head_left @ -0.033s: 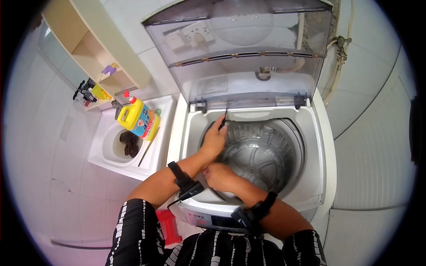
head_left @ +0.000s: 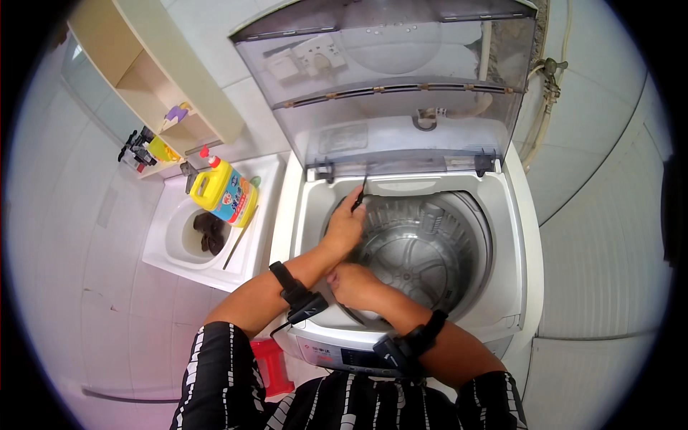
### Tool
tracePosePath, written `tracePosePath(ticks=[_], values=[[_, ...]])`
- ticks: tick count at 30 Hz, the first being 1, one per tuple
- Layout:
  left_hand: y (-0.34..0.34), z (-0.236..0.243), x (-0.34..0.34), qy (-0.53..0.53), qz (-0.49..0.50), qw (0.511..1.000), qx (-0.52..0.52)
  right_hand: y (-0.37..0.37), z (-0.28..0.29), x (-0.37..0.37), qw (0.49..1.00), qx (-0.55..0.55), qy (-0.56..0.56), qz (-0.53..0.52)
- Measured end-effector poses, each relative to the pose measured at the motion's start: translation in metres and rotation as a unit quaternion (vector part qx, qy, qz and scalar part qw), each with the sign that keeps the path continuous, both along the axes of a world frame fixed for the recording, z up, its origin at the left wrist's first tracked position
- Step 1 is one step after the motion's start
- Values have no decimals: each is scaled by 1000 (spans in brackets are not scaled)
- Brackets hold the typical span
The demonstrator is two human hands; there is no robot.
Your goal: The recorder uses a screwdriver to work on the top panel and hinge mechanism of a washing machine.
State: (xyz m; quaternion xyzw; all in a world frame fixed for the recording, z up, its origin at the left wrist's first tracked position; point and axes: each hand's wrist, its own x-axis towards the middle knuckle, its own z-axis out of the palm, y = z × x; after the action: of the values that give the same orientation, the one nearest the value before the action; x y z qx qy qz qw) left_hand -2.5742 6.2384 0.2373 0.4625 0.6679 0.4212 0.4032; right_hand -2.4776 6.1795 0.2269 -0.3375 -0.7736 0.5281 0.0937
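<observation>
A top-loading washing machine (head_left: 528,287) stands in front of me, its see-through lid (head_left: 401,64) raised, the steel drum (head_left: 408,276) showing inside. At the left side of the drum opening, my left hand (head_left: 345,228) is closed round a slim black tool (head_left: 360,198) with a thin tip pointing up toward the lid hinge. I cannot tell the tool's exact kind. My right hand (head_left: 352,287) is curled just below my left wrist, over the front left of the opening. Its fingertips are turned away, so whatever they hold is hidden.
Left of the machine is a white sink (head_left: 161,251) with dark wet cloth (head_left: 208,231) in its basin. A yellow jug (head_left: 228,192) with a red pump and a thin stick (head_left: 240,240) rest on its ledge. Behind hangs a shelf cabinet (head_left: 179,64); a tap (head_left: 550,68) is at right.
</observation>
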Motion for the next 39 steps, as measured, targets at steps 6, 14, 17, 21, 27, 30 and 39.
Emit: tracePosePath(ticks=[6,14,17,21,27,30,39], values=[[-7,-1,-9,43,-71,996,20,-1,5,1,1000,12,-12,-3],[-7,14,0,-18,-118,992,-47,0,5,2,1000,9,-24,5],[-4,13,-2,-12,-123,991,-59,-1,4,1,1000,17,-20,7],[3,15,2,23,-136,989,-61,-2,0,1,1000,22,-1,-9],[12,-4,14,38,-101,994,11,0,11,1,999,-6,-32,17],[13,-9,23,70,-75,993,62,1,7,0,998,-18,-59,27],[1,27,35,-114,-34,991,-59,0,10,2,999,0,-51,14]])
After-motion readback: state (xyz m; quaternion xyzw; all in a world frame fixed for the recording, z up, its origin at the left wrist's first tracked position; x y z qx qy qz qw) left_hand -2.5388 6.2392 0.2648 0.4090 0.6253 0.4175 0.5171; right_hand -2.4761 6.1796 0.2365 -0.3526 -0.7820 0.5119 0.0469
